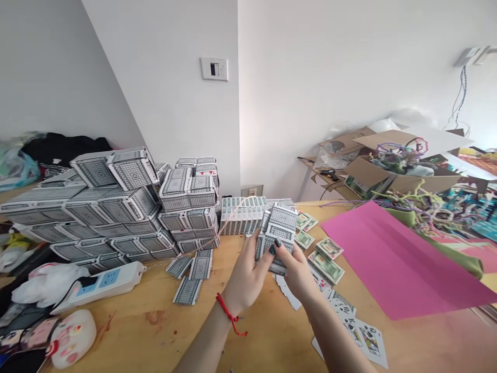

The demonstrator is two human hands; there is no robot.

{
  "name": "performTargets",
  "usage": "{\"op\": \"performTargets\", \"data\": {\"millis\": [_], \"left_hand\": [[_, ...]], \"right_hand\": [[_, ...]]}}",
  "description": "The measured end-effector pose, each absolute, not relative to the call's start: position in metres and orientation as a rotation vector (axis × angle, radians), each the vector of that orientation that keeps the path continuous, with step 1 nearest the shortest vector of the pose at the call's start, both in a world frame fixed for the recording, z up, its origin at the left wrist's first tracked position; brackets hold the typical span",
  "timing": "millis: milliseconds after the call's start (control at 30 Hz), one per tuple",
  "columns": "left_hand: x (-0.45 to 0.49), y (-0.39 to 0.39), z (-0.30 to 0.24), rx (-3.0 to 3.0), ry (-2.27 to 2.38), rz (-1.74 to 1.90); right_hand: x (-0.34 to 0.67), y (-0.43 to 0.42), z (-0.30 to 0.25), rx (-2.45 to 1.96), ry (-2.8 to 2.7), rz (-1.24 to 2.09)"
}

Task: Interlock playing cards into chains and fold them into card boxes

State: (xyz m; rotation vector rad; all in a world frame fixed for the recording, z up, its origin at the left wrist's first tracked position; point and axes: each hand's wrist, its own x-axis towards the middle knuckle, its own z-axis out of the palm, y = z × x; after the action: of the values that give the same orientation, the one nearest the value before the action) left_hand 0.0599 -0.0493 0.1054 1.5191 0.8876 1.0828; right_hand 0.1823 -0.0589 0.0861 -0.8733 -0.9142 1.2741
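Note:
Both my hands meet over the wooden table (272, 336) and hold a small block built of folded grey-patterned playing cards (280, 228). My left hand (248, 274), with a red string round its wrist, wraps the block's left side. Gripping its lower right side is my right hand (297, 269), its dark-nailed thumb across the front. Loose face-up cards (365, 334) lie on the table under my right forearm. Small green-backed card piles (328, 259) sit just right of the block.
A big heap of the same card blocks (128, 207) fills the left, with a row of decks (243, 215) behind. A white power strip (97, 285) lies at the left. Pink paper (392, 259) and cardboard boxes with pipe cleaners (399, 160) are to the right.

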Motion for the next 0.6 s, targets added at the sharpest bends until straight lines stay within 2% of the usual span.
{"op": "performTargets", "data": {"millis": [133, 367, 600], "left_hand": [[0.064, -0.049, 0.102, 1.414, 0.803, 1.062], [0.056, -0.032, 0.091, 1.145, 0.865, 1.027], [0.043, -0.023, 0.068, 1.320, 1.012, 0.912]], "right_hand": [[0.185, -0.057, 0.093, -0.914, -0.918, 1.204], [0.185, -0.050, 0.086, -0.843, -0.966, 1.482], [0.182, -0.046, 0.083, -0.894, -0.739, 1.670]]}}
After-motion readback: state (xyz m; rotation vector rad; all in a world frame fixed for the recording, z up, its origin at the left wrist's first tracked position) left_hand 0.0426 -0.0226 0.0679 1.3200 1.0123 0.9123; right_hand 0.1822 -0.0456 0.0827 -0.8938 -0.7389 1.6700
